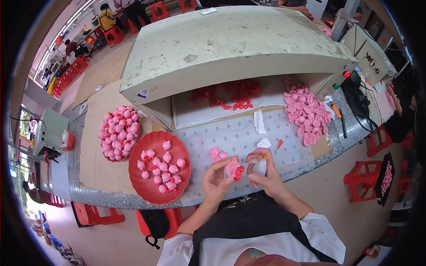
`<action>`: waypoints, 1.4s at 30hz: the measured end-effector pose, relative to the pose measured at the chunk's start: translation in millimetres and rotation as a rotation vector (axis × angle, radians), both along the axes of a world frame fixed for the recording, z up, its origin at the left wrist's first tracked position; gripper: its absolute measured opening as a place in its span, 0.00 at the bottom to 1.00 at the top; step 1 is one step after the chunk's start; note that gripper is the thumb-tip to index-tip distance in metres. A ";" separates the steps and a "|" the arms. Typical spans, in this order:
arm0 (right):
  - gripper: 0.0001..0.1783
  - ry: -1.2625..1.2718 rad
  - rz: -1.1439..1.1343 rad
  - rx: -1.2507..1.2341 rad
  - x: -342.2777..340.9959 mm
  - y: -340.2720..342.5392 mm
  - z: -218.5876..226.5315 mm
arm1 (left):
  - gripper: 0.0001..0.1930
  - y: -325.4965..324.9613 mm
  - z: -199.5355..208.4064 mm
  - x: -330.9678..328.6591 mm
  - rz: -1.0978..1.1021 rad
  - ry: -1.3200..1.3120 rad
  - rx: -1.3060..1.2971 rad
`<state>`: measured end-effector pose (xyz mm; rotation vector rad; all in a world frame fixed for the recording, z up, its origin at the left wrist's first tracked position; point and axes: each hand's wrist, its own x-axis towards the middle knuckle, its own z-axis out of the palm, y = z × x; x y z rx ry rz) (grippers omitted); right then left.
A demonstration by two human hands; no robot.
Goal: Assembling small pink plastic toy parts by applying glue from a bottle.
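Just above the bench's near edge, the left hand pinched a pink toy piece in closed fingers; the right hand gripped a small glue bottle.

A person seen from above wears a white short-sleeved shirt under a black apron. Both forearms are bare, and the left hand and right hand are ungloved.

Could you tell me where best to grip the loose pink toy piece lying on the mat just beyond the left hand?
Probably pinch the pink toy piece across its rounded body from above; it lies flat and apart from the left hand, with clear mat around it.
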<state>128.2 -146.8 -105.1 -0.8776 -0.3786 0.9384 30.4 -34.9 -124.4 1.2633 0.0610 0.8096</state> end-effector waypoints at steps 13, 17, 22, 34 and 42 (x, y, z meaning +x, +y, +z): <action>0.15 -0.519 -0.325 -0.137 30.2 -25.0 45.5 | 0.20 6.6 -6.0 10.1 -0.523 -0.108 -1.036; 0.18 -0.581 -0.494 0.187 39.9 -16.5 51.2 | 0.21 2.5 -6.1 13.0 -0.646 -0.119 -1.121; 0.24 -0.839 -0.565 0.286 27.2 -4.9 56.9 | 0.22 -2.6 -6.9 9.3 -0.650 -0.093 -1.097; 0.16 -0.002 -0.412 0.259 43.7 6.8 14.2 | 0.20 1.4 -18.5 13.3 -0.545 -0.045 -0.988; 0.17 0.424 -0.296 0.561 73.4 -2.8 11.7 | 0.19 8.8 -19.1 10.0 -0.412 -0.032 -0.951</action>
